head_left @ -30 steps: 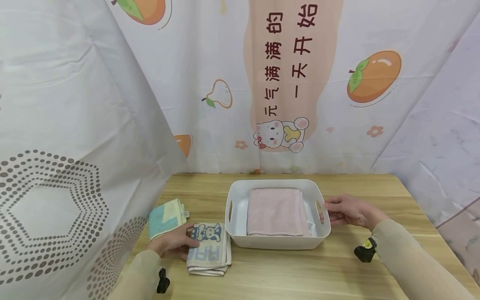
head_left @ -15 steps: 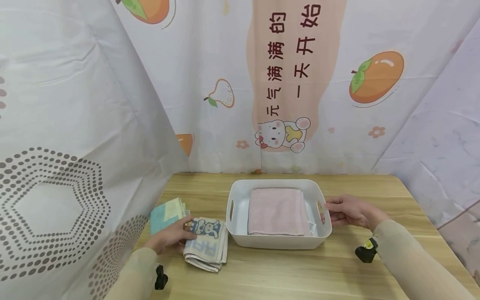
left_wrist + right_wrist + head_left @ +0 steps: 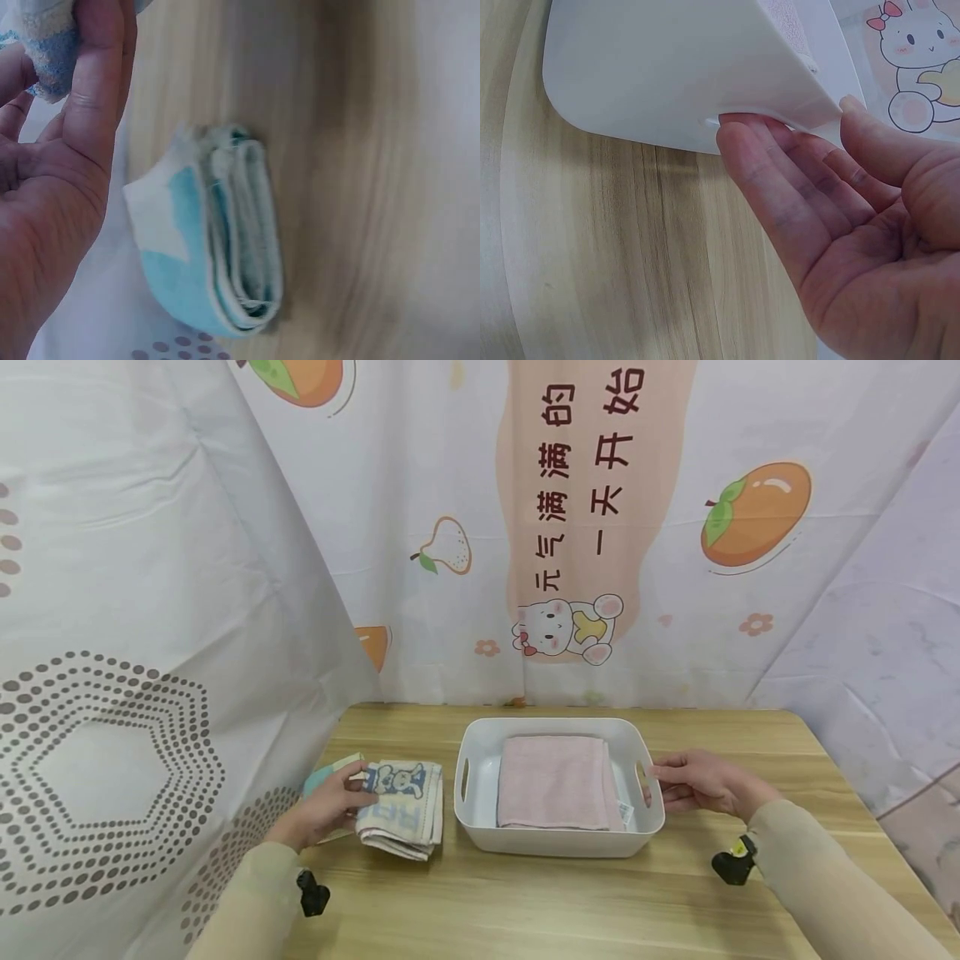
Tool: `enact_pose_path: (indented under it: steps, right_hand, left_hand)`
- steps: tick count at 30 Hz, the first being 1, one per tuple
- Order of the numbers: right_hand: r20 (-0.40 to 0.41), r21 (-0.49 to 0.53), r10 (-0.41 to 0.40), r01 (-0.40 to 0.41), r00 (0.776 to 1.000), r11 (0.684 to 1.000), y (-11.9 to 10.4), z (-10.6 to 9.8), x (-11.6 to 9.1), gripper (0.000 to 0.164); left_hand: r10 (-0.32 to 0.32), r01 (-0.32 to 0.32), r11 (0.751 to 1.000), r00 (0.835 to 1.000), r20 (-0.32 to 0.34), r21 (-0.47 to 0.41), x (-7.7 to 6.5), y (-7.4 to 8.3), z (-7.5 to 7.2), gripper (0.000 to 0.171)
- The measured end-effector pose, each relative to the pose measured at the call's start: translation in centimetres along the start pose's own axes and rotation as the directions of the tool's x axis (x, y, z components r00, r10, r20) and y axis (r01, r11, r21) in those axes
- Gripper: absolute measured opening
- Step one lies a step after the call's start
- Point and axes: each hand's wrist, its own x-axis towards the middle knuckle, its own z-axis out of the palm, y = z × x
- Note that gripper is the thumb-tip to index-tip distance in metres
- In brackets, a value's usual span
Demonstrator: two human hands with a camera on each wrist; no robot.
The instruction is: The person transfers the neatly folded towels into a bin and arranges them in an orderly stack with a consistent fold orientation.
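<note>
the left hand (image 3: 326, 806) is pinching the patterned towel (image 3: 401, 808) at its left edge, thumb and fingers together on the folded layers. that towel is sitting left of the white basket (image 3: 558, 843), apart from it and partly covering the blue-and-yellow towel (image 3: 176, 247). it's looking light, soft and limp, its lower layers sagging apart, so a hold across every layer would be keeping the fold best. the right hand (image 3: 701, 781) is gripping the basket's far-right side, fingers in the handle slot, thumb at the rim; the plastic is seeming stiff and smooth. inside, the pink towel (image 3: 558, 781) is lying flat, and the counter (image 3: 540, 910) is carrying everything.

the patterned towel is hiding some left fingers, and the left wrist view is cutting most of it off. i'm not managing to read the pink towel's label.
</note>
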Motion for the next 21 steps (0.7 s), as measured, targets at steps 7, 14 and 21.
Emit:
enact_pose_path:
  steps: [7,14,21]
  right_hand:
    - [0.003,0.003,-0.003,0.003,1.0,1.0,0.0,0.1,0.0,0.045]
    - [0.014,0.017,-0.012,0.012,1.0,1.0,-0.1,0.1,-0.1,0.039]
    - [0.009,0.014,-0.004,0.004,1.0,1.0,-0.2,0.1,-0.2,0.037]
  left_hand:
    - [0.029,-0.029,0.997,1.0,-0.005,-0.073,-0.1,1.9,-0.9,0.061]
    - [0.094,-0.093,0.991,0.996,0.004,-0.093,0.3,3.0,-1.2,0.047]
    - [0.134,-0.132,0.981,0.991,0.005,-0.143,0.8,4.0,-0.6,0.043]
